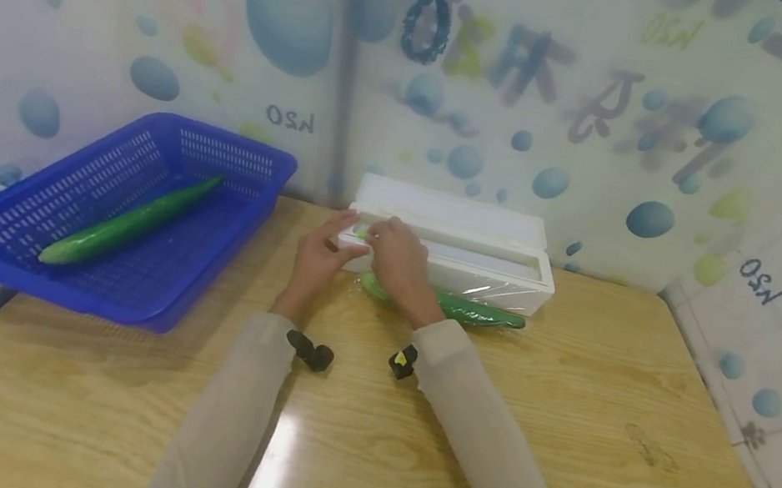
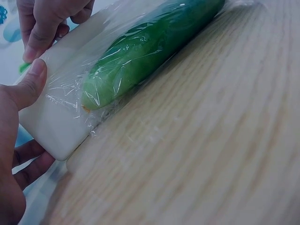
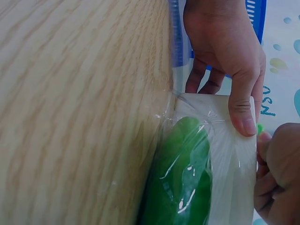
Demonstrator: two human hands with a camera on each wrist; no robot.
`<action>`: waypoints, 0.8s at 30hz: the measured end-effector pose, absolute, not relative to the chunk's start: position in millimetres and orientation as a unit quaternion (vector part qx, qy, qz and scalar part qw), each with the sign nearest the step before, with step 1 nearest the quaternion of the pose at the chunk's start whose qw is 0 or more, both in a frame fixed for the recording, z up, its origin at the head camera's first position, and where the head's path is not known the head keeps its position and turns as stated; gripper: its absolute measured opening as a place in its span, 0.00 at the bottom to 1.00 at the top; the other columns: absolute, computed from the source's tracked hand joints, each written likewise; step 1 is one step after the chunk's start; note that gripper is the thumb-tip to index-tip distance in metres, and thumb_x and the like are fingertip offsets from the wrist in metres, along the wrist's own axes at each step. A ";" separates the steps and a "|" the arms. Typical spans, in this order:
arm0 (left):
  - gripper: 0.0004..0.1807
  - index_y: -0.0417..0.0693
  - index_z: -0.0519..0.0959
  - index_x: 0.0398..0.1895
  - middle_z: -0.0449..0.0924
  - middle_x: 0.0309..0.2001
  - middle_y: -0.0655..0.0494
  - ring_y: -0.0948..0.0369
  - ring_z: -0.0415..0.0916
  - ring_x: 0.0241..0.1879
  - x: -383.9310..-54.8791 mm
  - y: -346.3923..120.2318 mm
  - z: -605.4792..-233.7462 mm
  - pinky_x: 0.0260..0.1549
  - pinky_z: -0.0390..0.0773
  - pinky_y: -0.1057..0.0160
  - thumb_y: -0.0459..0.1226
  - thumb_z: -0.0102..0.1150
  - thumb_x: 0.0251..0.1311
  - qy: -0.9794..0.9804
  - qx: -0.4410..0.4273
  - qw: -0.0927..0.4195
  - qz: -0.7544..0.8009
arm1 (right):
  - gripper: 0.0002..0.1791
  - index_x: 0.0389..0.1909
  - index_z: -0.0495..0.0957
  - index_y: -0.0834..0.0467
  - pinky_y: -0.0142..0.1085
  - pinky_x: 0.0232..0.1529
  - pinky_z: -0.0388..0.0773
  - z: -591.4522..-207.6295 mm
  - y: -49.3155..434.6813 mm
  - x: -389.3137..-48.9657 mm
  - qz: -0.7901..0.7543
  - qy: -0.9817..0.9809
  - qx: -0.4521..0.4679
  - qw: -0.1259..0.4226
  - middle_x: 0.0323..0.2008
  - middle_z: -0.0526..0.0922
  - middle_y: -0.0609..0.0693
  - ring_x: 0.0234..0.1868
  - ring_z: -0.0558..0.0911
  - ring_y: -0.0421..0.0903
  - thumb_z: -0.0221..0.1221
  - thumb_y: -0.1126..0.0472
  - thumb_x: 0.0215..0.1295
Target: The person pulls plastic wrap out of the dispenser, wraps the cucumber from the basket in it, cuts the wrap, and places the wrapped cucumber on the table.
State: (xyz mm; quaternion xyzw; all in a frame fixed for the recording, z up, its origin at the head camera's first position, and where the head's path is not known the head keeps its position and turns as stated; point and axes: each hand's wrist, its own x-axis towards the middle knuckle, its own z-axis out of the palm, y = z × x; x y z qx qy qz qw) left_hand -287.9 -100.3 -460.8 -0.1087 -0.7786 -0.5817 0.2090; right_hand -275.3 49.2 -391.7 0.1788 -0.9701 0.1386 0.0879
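Note:
A white cling film box [image 1: 487, 282] stands near the back of the table with its lid raised. My left hand [image 1: 316, 260] grips its left end, thumb [image 2: 33, 82] on the front face and fingers round the end. My right hand [image 1: 399, 260] is bent over the front rim at that same end, its thumb and finger pinching a small green slider [image 3: 260, 127], mostly hidden by the fingers. Clear film hangs down the box's front over a cucumber [image 1: 475, 313], which lies along the foot of the box under my right wrist.
To the left a blue plastic basket [image 1: 157, 310] holds another cucumber [image 1: 128, 226], unwrapped. The wooden table [image 1: 558, 446] meets a patterned wall [image 1: 453, 135] behind the box and another on the right. A small camera is worn at each wrist.

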 end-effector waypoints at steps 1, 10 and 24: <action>0.28 0.48 0.78 0.56 0.73 0.62 0.59 0.62 0.69 0.23 -288.0 -100.4 -460.9 0.25 0.70 0.71 0.35 0.73 0.48 -0.778 -0.108 0.208 -0.583 | 0.16 0.52 0.79 0.54 0.43 0.38 0.80 -391.7 49.3 -275.4 0.144 -0.969 0.178 0.087 0.48 0.76 0.48 0.45 0.77 0.46 0.54 0.67 0.66; 0.29 0.47 0.78 0.56 0.72 0.62 0.57 0.59 0.76 0.47 -287.6 -100.9 -458.6 0.28 0.72 0.71 0.36 0.73 0.47 -0.780 -0.111 0.208 -0.580 | 0.15 0.53 0.78 0.55 0.43 0.41 0.79 -392.9 49.8 -277.0 0.148 -0.970 0.177 0.081 0.47 0.76 0.50 0.44 0.77 0.47 0.54 0.66 0.67; 0.29 0.48 0.78 0.57 0.73 0.62 0.58 0.62 0.71 0.26 -288.6 -102.0 -461.1 0.26 0.72 0.71 0.37 0.74 0.47 -0.784 -0.107 0.206 -0.575 | 0.13 0.53 0.78 0.55 0.41 0.38 0.80 -390.6 51.9 -273.5 0.134 -0.970 0.180 0.091 0.45 0.77 0.49 0.42 0.78 0.47 0.51 0.60 0.72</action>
